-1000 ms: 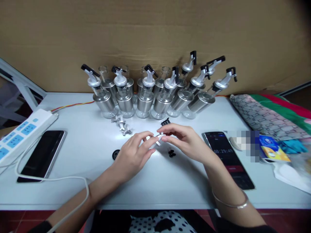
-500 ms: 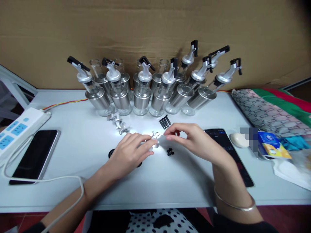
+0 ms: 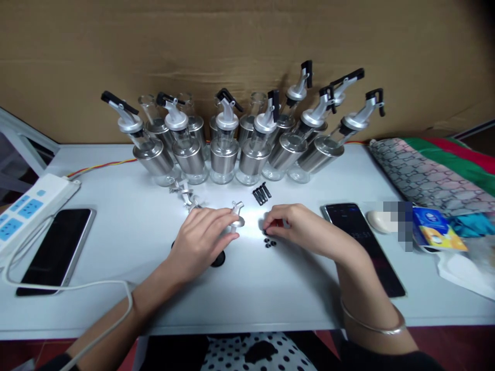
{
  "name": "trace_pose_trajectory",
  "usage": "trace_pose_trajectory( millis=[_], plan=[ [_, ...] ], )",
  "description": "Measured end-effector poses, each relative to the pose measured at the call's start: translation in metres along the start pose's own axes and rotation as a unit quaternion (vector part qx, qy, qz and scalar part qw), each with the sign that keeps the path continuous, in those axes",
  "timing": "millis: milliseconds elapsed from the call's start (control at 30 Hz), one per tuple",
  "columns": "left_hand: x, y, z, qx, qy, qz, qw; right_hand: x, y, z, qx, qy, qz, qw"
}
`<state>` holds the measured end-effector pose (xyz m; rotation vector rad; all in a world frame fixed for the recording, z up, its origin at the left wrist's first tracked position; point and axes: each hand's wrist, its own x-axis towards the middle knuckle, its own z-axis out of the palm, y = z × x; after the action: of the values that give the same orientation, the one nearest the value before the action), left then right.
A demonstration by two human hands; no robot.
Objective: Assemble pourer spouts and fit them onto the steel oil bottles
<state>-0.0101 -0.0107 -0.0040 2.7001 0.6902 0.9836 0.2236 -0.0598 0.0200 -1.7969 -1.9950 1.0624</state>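
My left hand [image 3: 201, 238] is closed on a silver pourer spout [image 3: 238, 221], held between thumb and fingers with its nozzle up. My right hand [image 3: 296, 226] pinches at a small black plug, mostly hidden by the fingertips, just above a little group of small black plugs [image 3: 268, 244]. Several black levers [image 3: 262, 194] lie side by side behind my right hand. More silver spouts [image 3: 187, 194] lie in a loose pile behind my left hand. Black round caps [image 3: 218, 258] sit partly covered under my left hand.
Glass-and-steel bottles [image 3: 224, 159], several topped with pourers, line the back of the white table [image 3: 247, 304]. A power strip [image 3: 34, 206] and a phone [image 3: 56, 252] lie left, with a white cable [image 3: 96, 283] across my left forearm. Another phone [image 3: 363, 247] and a tissue pack [image 3: 436, 229] are right.
My right hand has moved down from beside the spout to the small black plugs, its fingertips closing there. My left hand has shifted slightly left and turned the spout.
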Motion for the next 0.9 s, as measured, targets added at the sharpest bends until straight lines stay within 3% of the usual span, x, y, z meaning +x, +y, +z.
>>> trace_pose_trajectory(
  millis=[133, 300, 400, 700, 900],
  plan=[
    [0.001, 0.001, -0.002, 0.003, 0.002, 0.003, 1.0, 0.004, -0.001, 0.005, -0.009, 0.05, -0.001, 0.999],
    [0.001, 0.002, -0.003, -0.001, 0.007, 0.004, 1.0, 0.007, 0.002, 0.009, -0.018, 0.049, -0.023, 0.998],
    [0.001, 0.002, -0.003, -0.011, 0.007, 0.001, 1.0, 0.007, 0.0, 0.008, -0.027, 0.089, -0.041, 0.995],
    [0.0, 0.005, 0.0, -0.031, 0.0, 0.015, 0.999, 0.007, -0.017, 0.018, 0.15, 0.272, -0.093, 0.946],
    [0.0, 0.006, 0.0, -0.032, 0.003, 0.024, 0.999, 0.008, -0.023, 0.027, 0.167, 0.291, -0.112, 0.935]
  ],
)
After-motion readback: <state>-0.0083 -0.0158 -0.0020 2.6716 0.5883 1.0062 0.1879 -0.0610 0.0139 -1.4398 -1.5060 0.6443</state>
